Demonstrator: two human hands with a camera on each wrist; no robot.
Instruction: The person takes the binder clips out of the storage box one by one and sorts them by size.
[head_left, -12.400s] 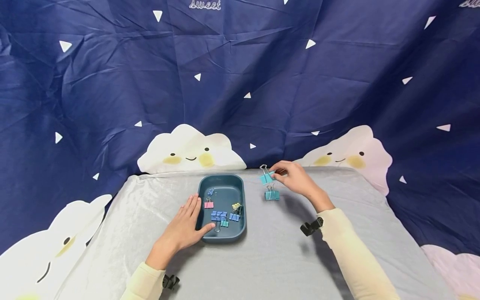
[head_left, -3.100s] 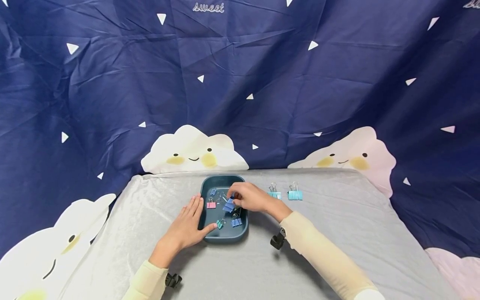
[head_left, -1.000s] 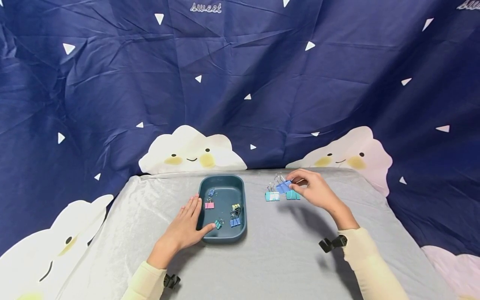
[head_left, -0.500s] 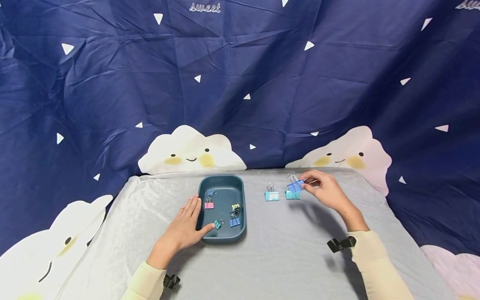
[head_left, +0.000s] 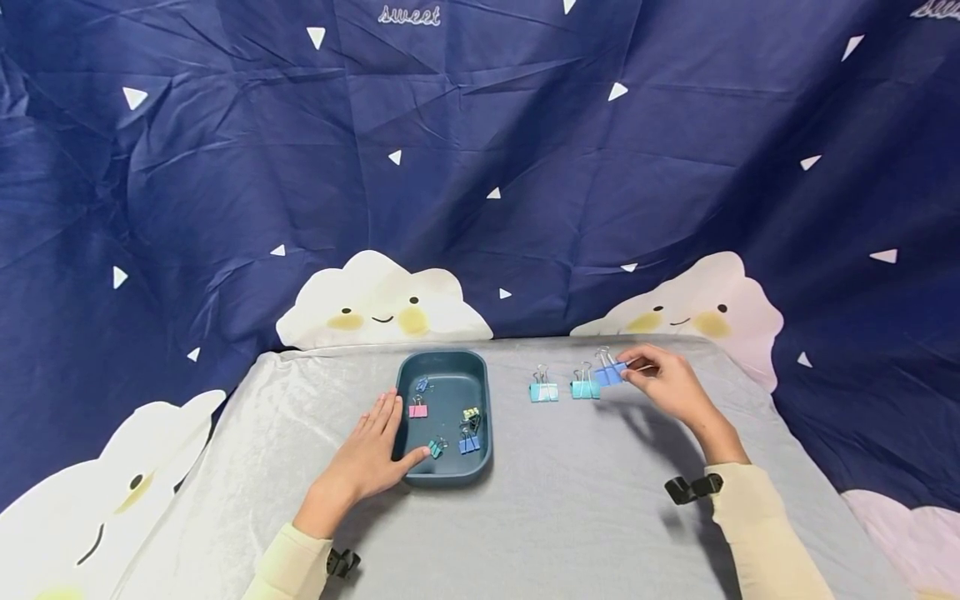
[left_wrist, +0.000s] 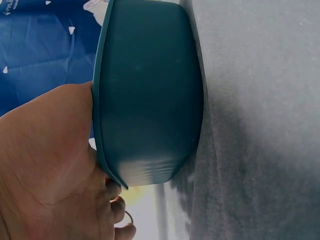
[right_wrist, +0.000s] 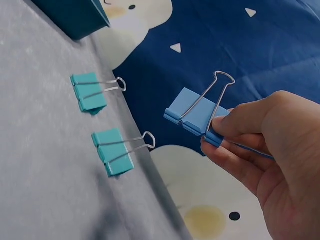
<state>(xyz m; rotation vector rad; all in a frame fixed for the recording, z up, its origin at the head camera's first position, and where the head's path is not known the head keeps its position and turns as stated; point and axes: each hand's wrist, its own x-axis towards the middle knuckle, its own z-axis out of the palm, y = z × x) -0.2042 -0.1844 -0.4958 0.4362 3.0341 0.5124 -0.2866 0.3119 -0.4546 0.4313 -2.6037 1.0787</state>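
My right hand (head_left: 662, 385) (right_wrist: 260, 150) pinches a blue binder clip (head_left: 609, 372) (right_wrist: 192, 114) by its wire handles, holding it just above the grey cloth to the right of two teal binder clips (head_left: 543, 390) (head_left: 584, 387). Those two teal clips (right_wrist: 89, 92) (right_wrist: 114, 151) lie in a row on the cloth. My left hand (head_left: 367, 457) rests flat against the left side of a dark teal tray (head_left: 442, 475) (left_wrist: 150, 100), thumb on its front rim. In the tray lie several small clips, among them a pink one (head_left: 417, 409) and a blue one (head_left: 468, 442).
The grey cloth-covered table (head_left: 555, 517) ends close behind the clips, where a dark blue backdrop (head_left: 480, 167) with white clouds hangs. Black wrist straps (head_left: 693, 487) sit on both cream sleeves.
My right hand picked the blue clip from the tray and carried it right, past both teal clips, to the right end of their row. Left hand and tray have stayed put.
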